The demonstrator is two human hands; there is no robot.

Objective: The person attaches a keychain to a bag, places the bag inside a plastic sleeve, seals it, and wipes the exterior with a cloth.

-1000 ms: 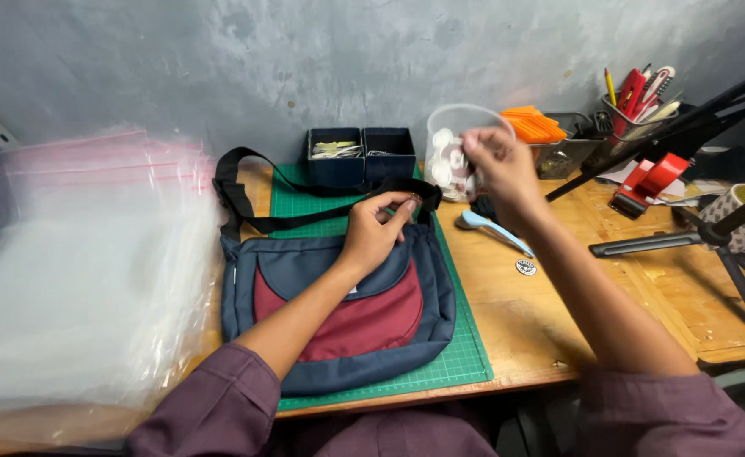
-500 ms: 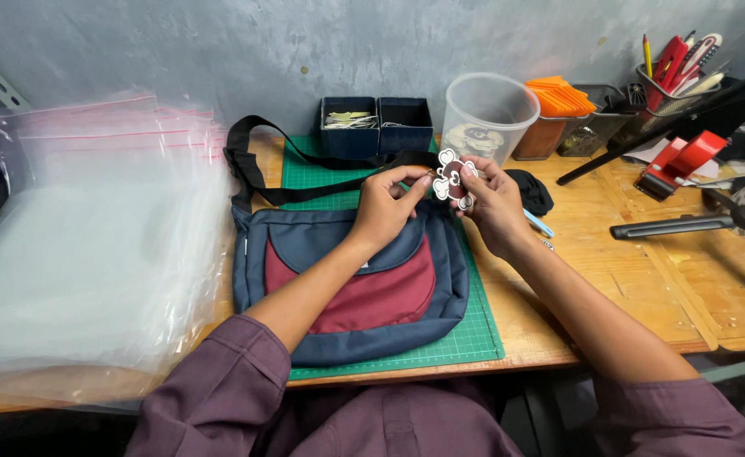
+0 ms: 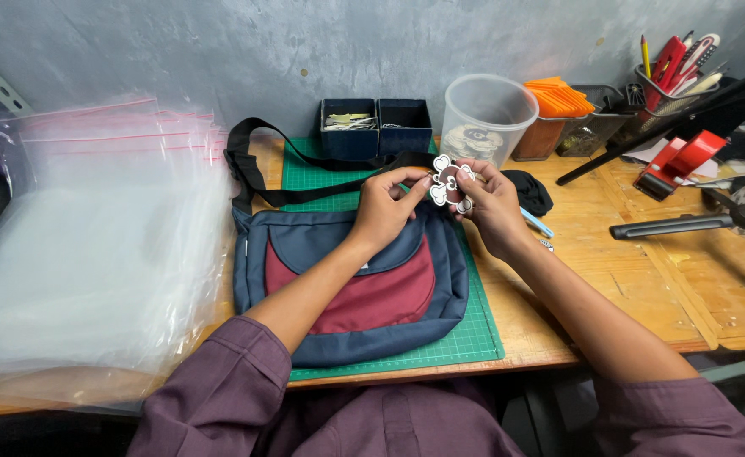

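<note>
A navy and maroon shoulder bag lies on the green cutting mat, its black strap looping toward the wall. Above the bag's top edge, the left hand and right hand both pinch a small brown-and-white charm between their fingertips. Clear plastic bags are stacked at left. Beyond stand two dark trays and a translucent tub.

Navy and maroon bag, green gridded mat, seemingly white-and-maroon charm
</note>
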